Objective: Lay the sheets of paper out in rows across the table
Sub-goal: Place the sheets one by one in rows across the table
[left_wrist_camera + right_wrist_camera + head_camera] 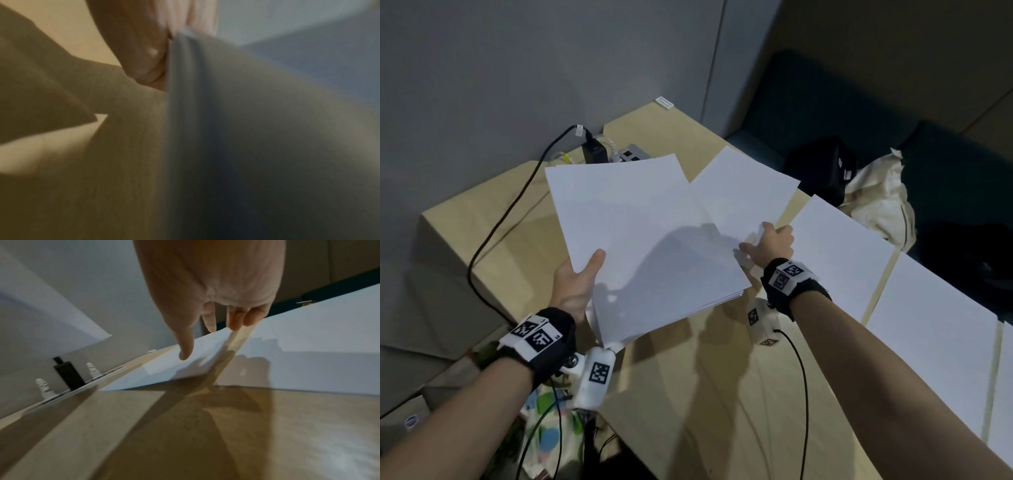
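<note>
Head view: left hand (575,284) grips one stack (650,240); three sheets (839,253) lie flat.

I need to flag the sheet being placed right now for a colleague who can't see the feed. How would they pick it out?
Start at the wooden table and follow the row of white sheets along its right edge toward the far corner. The last sheet, beside the power strip, is the one. Unlike its neighbours, it has the right hand at its near corner, and the stack held in the left hand overlaps it.

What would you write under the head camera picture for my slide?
Left hand holds a stack of paper while the right hand sets a sheet on the table.
</note>
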Motion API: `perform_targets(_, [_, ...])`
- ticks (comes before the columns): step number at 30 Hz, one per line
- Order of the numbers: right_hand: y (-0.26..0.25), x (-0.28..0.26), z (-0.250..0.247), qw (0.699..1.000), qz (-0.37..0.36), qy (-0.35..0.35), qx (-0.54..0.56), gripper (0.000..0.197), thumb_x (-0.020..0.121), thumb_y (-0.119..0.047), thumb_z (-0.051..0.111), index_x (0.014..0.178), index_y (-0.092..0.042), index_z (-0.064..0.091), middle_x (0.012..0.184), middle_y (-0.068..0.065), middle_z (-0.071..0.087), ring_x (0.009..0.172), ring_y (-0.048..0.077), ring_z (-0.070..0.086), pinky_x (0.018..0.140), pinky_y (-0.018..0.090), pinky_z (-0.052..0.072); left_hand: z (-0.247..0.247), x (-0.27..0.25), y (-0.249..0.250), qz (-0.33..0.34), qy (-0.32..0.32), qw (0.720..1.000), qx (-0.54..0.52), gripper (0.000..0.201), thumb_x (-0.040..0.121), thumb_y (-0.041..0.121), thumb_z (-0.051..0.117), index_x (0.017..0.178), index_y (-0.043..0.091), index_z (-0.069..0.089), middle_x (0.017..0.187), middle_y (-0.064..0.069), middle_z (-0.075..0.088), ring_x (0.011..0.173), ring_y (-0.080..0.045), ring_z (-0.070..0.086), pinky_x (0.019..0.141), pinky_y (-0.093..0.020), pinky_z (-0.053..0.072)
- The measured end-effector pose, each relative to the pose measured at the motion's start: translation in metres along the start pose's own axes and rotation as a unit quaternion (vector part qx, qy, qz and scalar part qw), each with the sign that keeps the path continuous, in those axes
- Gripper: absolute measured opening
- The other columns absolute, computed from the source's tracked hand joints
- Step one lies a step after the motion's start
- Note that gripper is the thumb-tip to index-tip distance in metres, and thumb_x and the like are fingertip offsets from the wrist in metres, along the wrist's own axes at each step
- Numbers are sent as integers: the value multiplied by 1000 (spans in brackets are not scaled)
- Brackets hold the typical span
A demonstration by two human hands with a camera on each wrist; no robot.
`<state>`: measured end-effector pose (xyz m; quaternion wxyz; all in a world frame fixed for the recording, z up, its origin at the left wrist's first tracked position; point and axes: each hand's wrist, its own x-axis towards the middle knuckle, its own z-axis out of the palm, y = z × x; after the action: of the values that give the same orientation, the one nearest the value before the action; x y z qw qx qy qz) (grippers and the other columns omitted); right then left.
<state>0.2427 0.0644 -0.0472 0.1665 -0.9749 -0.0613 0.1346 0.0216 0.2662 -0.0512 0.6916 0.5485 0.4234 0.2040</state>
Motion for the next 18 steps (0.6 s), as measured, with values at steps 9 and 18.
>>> perform_targets(9, [2,-21,26,968,-199,-57,-145,40,88,-9,51,127,-21,51,141,2,38,137,20,28,115,51,5,-1,-3,-6,4,-15,1000,4,33,90,16,57,120,2,57,103,-6,64,99,-25,59,85,-31,44])
perform_targets(18, [-3,-34,18,980,-167,-89,-59,32,98,-25,28,115,-22,56,126,3,48,129,20,41,113,54,0,-5,-3,-10,-3,-12,1000,7,37,90,19,58,123,3,56,115,-8,62,103,-24,58,92,-34,43])
